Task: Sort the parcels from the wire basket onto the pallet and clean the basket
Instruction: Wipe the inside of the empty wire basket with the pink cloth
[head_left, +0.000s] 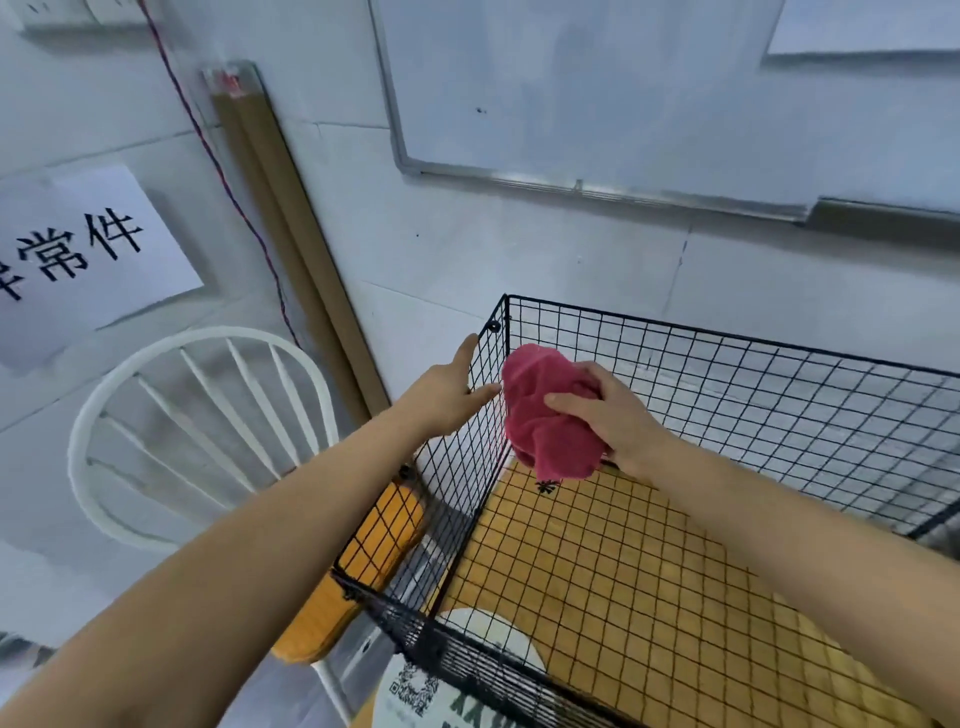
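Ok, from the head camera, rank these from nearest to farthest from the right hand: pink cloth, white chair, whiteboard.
1. Pink cloth: held in the right hand, inside the wire basket at its left corner.
2. White chair: to the left, outside the basket.
3. Whiteboard: up on the wall behind the basket.

I count one black wire basket (727, 441), one pink cloth (550, 415), two hands, left hand (449, 397) and right hand (615, 415), one white chair (202, 441) left of the basket, one whiteboard (649, 88), one paper sign (78, 254).
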